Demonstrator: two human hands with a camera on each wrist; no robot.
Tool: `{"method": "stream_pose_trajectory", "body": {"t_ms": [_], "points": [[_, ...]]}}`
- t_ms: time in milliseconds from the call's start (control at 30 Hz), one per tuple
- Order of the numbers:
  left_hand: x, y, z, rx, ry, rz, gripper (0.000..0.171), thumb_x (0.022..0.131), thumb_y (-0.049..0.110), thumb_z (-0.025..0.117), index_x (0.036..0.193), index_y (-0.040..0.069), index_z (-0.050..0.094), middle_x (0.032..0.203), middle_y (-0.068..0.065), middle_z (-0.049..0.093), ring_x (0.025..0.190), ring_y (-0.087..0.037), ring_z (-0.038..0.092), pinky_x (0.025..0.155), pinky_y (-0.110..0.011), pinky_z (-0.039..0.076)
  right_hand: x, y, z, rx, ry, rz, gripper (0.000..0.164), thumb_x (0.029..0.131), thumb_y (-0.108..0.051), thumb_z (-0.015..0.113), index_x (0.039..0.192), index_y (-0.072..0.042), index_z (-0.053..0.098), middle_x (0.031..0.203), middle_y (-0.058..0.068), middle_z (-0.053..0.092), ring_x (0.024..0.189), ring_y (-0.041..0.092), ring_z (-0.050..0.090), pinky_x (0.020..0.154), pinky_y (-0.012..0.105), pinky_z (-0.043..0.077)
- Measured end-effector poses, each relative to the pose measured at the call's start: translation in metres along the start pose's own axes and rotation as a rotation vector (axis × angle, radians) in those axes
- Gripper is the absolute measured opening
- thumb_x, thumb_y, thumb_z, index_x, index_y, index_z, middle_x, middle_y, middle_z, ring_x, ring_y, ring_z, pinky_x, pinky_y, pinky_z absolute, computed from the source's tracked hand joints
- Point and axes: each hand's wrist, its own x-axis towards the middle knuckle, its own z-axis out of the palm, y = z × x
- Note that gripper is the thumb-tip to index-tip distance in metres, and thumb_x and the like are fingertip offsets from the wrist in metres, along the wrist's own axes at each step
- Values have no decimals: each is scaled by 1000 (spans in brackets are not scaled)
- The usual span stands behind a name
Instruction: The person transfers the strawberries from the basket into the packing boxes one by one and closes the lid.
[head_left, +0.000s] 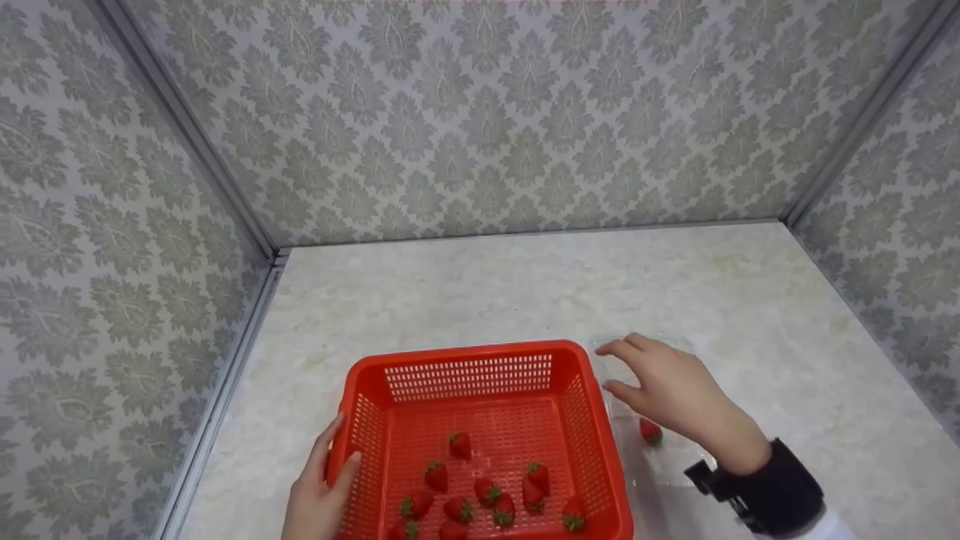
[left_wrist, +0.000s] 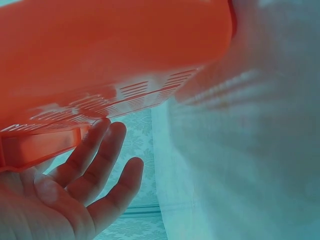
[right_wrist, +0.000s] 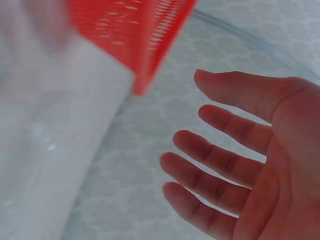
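Note:
A red plastic basket (head_left: 480,349) with slotted walls holds several strawberries (head_left: 459,510), mostly near its front. At its left side, my left hand (head_left: 319,484) grips the rim, thumb inside and fingers outside. From below, the left wrist view shows this hand (left_wrist: 95,185) against the basket's outer wall (left_wrist: 125,45). To the right of the basket, my right hand (head_left: 675,386) hovers with fingers spread and nothing in them. The palm of that hand (right_wrist: 255,165) faces the right wrist camera. Beneath it lies a clear plastic container (head_left: 660,469) with one strawberry (head_left: 650,430) in it.
The pale marbled tabletop (head_left: 450,292) extends behind the basket. Patterned panels (head_left: 480,127) with grey edge strips enclose the back and both sides. A black strap (head_left: 776,487) circles my right wrist.

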Motion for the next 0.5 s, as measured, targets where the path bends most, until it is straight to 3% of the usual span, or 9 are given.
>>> {"method": "stream_pose_trajectory", "body": {"t_ms": [133, 233, 333, 500], "points": [[0, -2, -1, -25, -11, -15, 70, 87, 48, 60, 145, 40, 22, 128, -15, 49, 94, -24, 61, 65, -39, 57, 30, -33, -10, 36, -8, -173, 38, 83, -33, 70, 118, -22, 60, 102, -6, 58, 82, 12, 58, 63, 29, 50], [0, -2, -1, -32, -8, -19, 70, 86, 49, 60, 145, 40, 23, 129, -15, 48, 95, -24, 61, 65, -40, 57, 53, -60, -3, 68, -69, -291, 37, 84, -34, 69, 118, -21, 60, 101, -5, 57, 82, 11, 58, 67, 29, 50], [0, -2, -1, -37, -1, -14, 69, 86, 49, 61, 144, 41, 24, 130, -15, 48, 96, -25, 61, 65, -40, 57, 74, -84, 14, 69, -148, -359, 38, 84, -33, 69, 119, -19, 60, 103, -3, 58, 87, 13, 59, 71, 29, 51], [0, -1, -1, -49, -5, -6, 70, 85, 48, 62, 144, 41, 25, 130, -14, 48, 96, -25, 61, 65, -41, 57, 96, -116, 58, 25, -318, -403, 38, 83, -24, 71, 119, -18, 61, 108, -2, 61, 93, 15, 58, 76, 28, 51]]}}
